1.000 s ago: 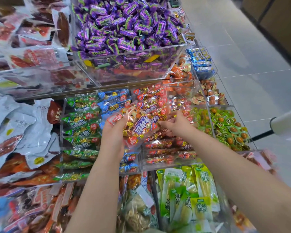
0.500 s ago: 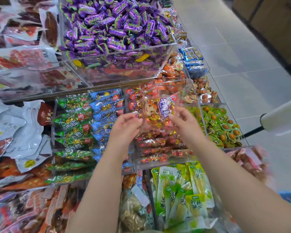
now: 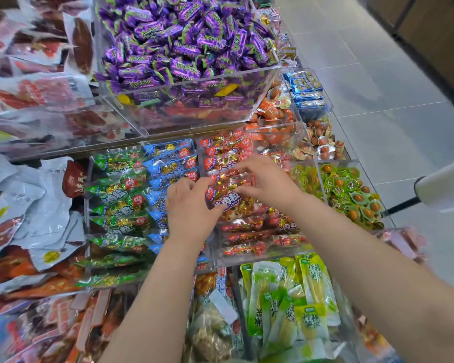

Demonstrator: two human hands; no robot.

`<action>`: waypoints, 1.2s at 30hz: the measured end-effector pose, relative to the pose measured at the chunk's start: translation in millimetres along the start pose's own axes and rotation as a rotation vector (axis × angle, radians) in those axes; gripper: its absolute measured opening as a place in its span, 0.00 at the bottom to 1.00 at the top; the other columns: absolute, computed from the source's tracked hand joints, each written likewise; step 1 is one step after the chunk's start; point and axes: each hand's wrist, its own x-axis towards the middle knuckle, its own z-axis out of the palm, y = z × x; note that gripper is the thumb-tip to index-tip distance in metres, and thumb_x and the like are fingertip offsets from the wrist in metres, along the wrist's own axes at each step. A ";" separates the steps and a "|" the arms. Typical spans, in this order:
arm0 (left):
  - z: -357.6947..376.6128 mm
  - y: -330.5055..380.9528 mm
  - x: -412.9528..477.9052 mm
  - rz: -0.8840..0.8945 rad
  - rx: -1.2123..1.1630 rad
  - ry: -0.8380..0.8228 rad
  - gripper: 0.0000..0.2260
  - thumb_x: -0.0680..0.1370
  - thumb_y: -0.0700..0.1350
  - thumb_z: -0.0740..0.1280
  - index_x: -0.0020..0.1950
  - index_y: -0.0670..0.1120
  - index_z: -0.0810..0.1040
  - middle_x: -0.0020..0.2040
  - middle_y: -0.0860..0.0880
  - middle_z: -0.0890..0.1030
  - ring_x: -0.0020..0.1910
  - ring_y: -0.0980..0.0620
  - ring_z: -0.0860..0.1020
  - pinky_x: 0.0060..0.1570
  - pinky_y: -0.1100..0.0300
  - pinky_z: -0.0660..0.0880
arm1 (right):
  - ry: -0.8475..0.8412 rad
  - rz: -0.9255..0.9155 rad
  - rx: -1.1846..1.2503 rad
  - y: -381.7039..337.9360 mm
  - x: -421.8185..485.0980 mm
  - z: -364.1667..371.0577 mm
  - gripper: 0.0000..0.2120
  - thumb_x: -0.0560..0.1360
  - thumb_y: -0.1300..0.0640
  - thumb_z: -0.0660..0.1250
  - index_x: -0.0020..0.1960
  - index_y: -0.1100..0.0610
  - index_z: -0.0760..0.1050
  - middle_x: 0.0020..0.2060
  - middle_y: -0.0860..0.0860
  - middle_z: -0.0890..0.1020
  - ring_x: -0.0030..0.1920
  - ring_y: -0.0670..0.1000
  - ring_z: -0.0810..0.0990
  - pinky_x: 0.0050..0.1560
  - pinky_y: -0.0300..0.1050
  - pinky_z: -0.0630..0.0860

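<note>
Both hands pinch one red snack packet (image 3: 227,199) at frame centre, the left hand (image 3: 192,205) curled on its left edge, the right hand (image 3: 269,182) on its upper right, just over the clear bin (image 3: 278,251) of matching packets; it looks light, crinkly and slippery, so the sealed edges should give the surest hold

The left hand (image 3: 189,205) and right hand (image 3: 268,182) cover much of the red packet (image 3: 227,199) they hold, both forearms (image 3: 152,310) run off the picture's bottom edge, the bags (image 3: 24,195) along the display's (image 3: 262,258) left edge are smeared by blur, and the white roll (image 3: 443,187) is cut off at the right.
</note>
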 end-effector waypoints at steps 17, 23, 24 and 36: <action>27.9 6.3 37.5 0.269 0.462 -0.295 0.40 0.77 0.68 0.53 0.75 0.53 0.28 0.77 0.50 0.31 0.76 0.48 0.32 0.67 0.37 0.30 | -0.155 0.371 0.052 33.6 -24.5 31.6 0.60 0.66 0.44 0.75 0.75 0.52 0.30 0.76 0.47 0.38 0.75 0.48 0.39 0.73 0.46 0.41; 26.2 20.0 31.6 0.246 0.455 -0.206 0.48 0.74 0.67 0.62 0.76 0.51 0.31 0.79 0.48 0.39 0.77 0.45 0.39 0.69 0.37 0.33 | -0.167 0.443 0.128 28.6 13.8 14.7 0.68 0.56 0.35 0.76 0.75 0.49 0.30 0.77 0.48 0.42 0.76 0.51 0.43 0.74 0.58 0.49; 25.0 23.4 35.2 0.275 0.461 -0.168 0.52 0.71 0.67 0.65 0.75 0.49 0.29 0.78 0.47 0.38 0.77 0.44 0.36 0.67 0.37 0.29 | -0.181 0.436 0.121 27.9 20.4 13.1 0.68 0.55 0.35 0.77 0.75 0.48 0.31 0.77 0.50 0.45 0.76 0.52 0.47 0.73 0.59 0.53; 24.0 16.4 74.2 0.275 0.572 -0.370 0.65 0.58 0.78 0.64 0.73 0.48 0.24 0.77 0.42 0.33 0.76 0.43 0.34 0.69 0.41 0.32 | -0.193 0.429 0.293 36.6 29.1 25.0 0.66 0.57 0.40 0.79 0.75 0.48 0.34 0.76 0.46 0.39 0.76 0.48 0.40 0.73 0.51 0.49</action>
